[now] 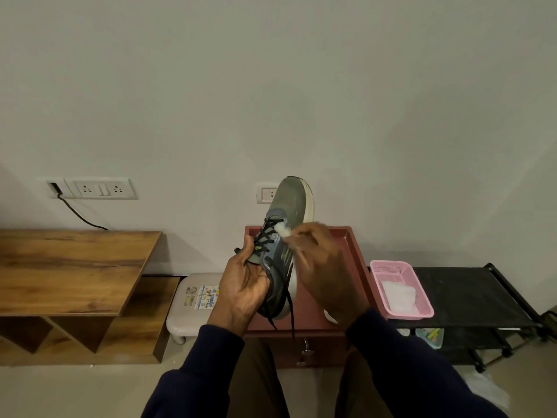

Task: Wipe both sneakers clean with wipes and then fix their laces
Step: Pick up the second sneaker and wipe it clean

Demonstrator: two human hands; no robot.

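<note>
A grey-green sneaker [290, 206] with a white sole and black laces is held up in the air, toe pointing away from me. My left hand [245, 279] grips its heel end and side. My right hand [319, 263] pinches a white wipe [284, 230] against the upper, just beside the laces. Loose lace ends hang down below the heel. A white bit of the second sneaker [330, 317] peeks out under my right wrist on the red table [354, 245]; most of it is hidden.
A pink basket [422, 303] with white wipes sits on a black shoe rack [476, 294] at the right. A white stool [184, 312] and a wooden shelf unit [72, 267] stand at the left. The wall with sockets is close behind.
</note>
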